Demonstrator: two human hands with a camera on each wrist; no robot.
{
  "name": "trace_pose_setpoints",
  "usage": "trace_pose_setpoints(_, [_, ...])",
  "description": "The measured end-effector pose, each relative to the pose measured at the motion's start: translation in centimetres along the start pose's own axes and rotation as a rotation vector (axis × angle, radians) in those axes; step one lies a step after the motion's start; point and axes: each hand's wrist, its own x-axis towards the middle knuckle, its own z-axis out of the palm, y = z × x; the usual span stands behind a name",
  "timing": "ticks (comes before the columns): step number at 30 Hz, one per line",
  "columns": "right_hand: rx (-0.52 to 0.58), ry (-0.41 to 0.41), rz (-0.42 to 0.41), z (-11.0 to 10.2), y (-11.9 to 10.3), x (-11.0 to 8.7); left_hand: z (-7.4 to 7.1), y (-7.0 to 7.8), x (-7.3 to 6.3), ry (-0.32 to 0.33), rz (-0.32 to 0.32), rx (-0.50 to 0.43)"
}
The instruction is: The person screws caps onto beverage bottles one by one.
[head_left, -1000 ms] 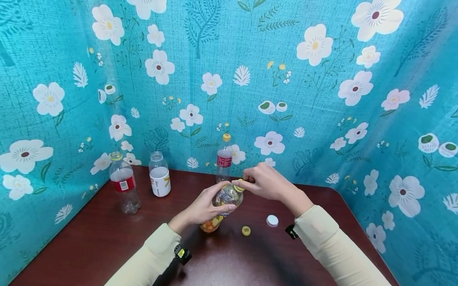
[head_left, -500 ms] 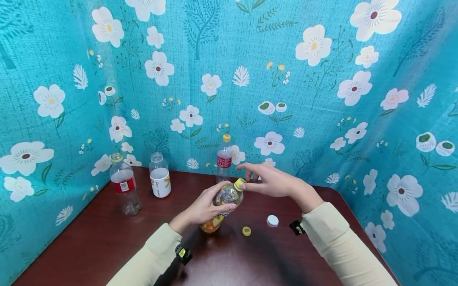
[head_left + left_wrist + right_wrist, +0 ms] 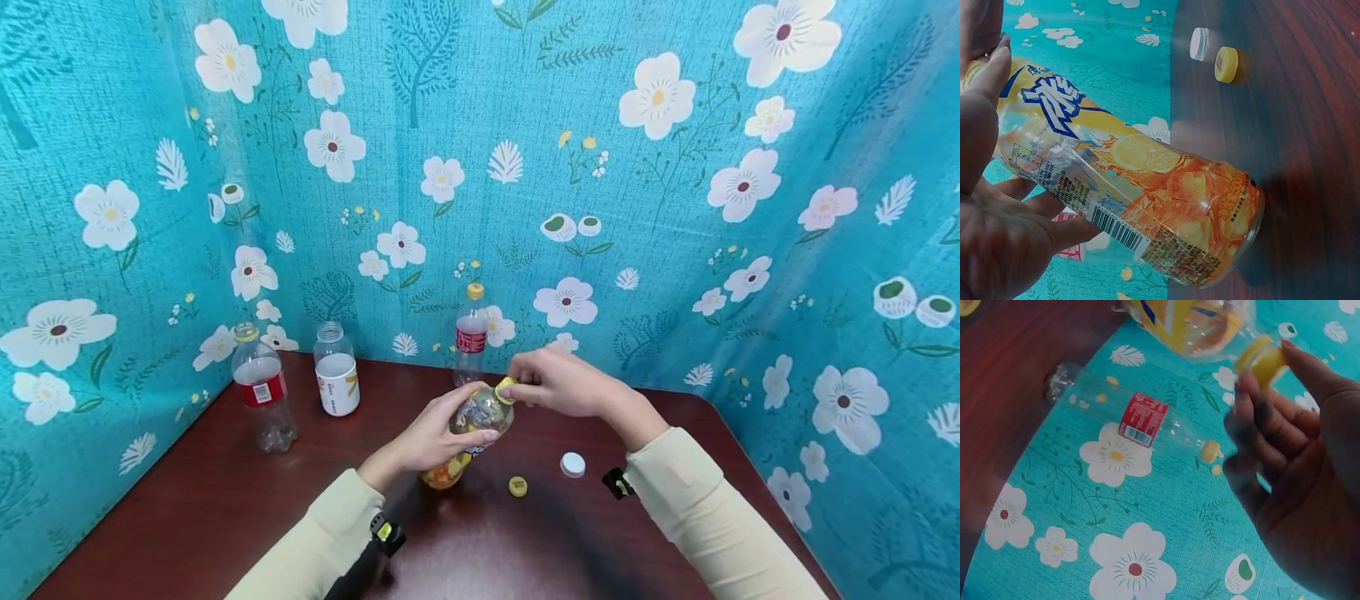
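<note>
My left hand [image 3: 432,429] grips a plastic drink bottle [image 3: 1129,181] with an orange and yellow lemon-pattern label. The bottle leans, its neck up and to the right, its base low over the table. At the neck, my right hand [image 3: 566,383] pinches the yellow cap [image 3: 1263,361] between thumb and fingers; the cap sits on or right at the mouth. Behind the hands stands a clear bottle [image 3: 470,342] with a red label and yellow cap. On the table to the right lie a loose yellow cap [image 3: 517,487] and a white cap [image 3: 572,465].
At the back left of the dark red table [image 3: 187,500] stand an uncapped clear bottle [image 3: 260,387] with a red label and an uncapped bottle [image 3: 337,375] with a white label. A blue flowered curtain [image 3: 480,167] surrounds the table's back and sides.
My right hand let its fingers spread off the yellow cap half a second ago and now pinches it again. The left hand and its bottle have hardly moved.
</note>
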Motion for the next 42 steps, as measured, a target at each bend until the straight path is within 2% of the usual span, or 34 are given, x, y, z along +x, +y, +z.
trace_pose_setpoints(5, [-0.161,0.08,0.078,0.4,-0.2,0.1,0.1,0.0,0.1,-0.008,0.013,-0.017])
trace_pose_setpoints(7, [-0.173,0.087,0.097,0.3,-0.2,0.0,0.1,0.0,0.1,-0.004,0.026,-0.016])
trace_pose_setpoints(11, [-0.114,0.066,0.107,-0.4,-0.1,-0.3,0.1,0.1,0.1,0.007,0.028,-0.009])
trace_pose_setpoints(17, [0.017,-0.025,0.023,-1.3,-0.1,-0.6,0.1,0.1,0.0,0.004,0.007,-0.009])
trace_pose_setpoints(23, [0.066,-0.066,-0.024,-0.9,0.1,-0.5,0.2,0.1,-0.2,0.005,-0.014,-0.01])
trace_pose_setpoints(33, [0.053,0.019,-0.009,0.1,0.0,0.1,0.5,0.4,-0.4,0.015,-0.062,-0.007])
trace_pose_setpoints(39, [-0.067,0.116,0.044,0.6,-0.2,0.4,0.8,0.7,-0.3,0.019,-0.033,-0.008])
trace_pose_setpoints(42, [-0.072,0.115,0.054,0.6,-0.1,0.3,0.9,0.6,-0.4,0.025,-0.03,-0.007])
